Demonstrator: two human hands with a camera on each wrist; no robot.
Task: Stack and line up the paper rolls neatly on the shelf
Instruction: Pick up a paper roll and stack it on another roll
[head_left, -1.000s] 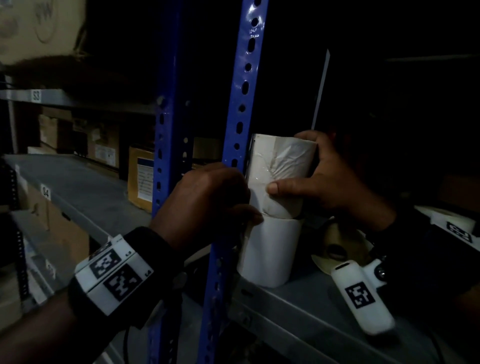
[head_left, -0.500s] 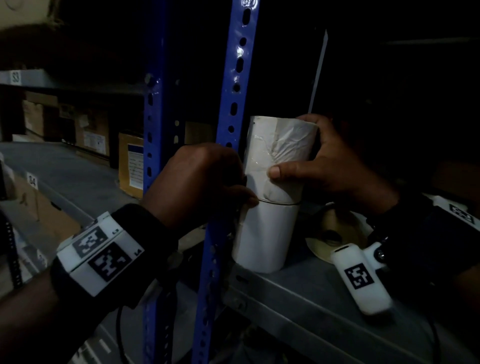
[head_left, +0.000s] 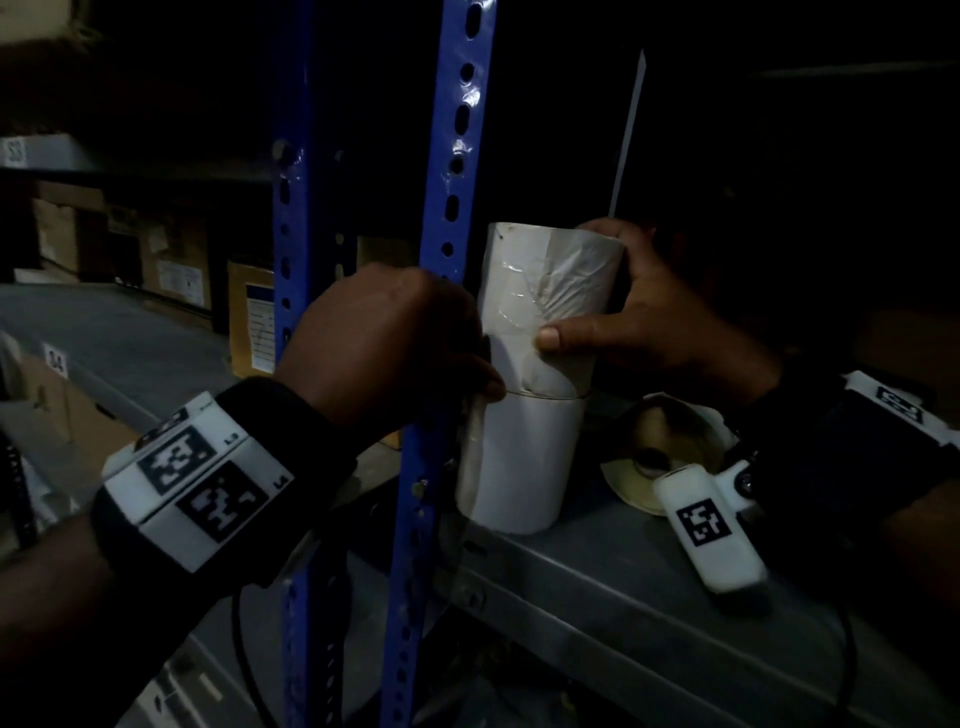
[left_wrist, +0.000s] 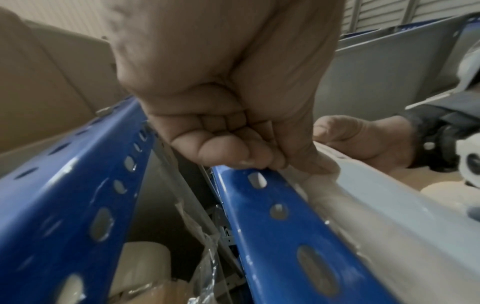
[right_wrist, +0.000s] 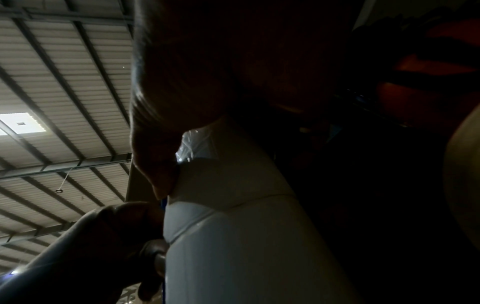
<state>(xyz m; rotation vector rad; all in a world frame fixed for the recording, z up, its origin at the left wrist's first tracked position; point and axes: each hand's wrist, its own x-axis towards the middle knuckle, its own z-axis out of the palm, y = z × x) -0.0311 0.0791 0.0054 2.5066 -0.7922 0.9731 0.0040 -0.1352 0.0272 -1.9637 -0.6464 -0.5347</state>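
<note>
Two white paper rolls stand stacked on the grey shelf (head_left: 649, 582), just right of a blue upright. The upper roll (head_left: 545, 291) is wrapped in crinkled film and sits on the lower roll (head_left: 519, 467). My right hand (head_left: 618, 306) grips the upper roll, thumb across its front and fingers behind it. My left hand (head_left: 395, 353) is curled in a fist in front of the upright, its thumb tip touching the seam between the rolls. In the left wrist view the left hand (left_wrist: 233, 148) holds nothing. In the right wrist view the right hand (right_wrist: 161, 154) clasps the upper roll (right_wrist: 228, 181).
A perforated blue upright (head_left: 447, 208) stands between my left hand and the rolls, with a second one (head_left: 285, 312) further left. A flat tape roll (head_left: 660, 441) lies on the shelf behind my right wrist. Cardboard boxes (head_left: 249, 317) stand on the left shelves. The shelf interior is dark.
The upper roll has straightened a little and now sits squarely on the lower one. Both hands keep their places; the view has shifted slightly.
</note>
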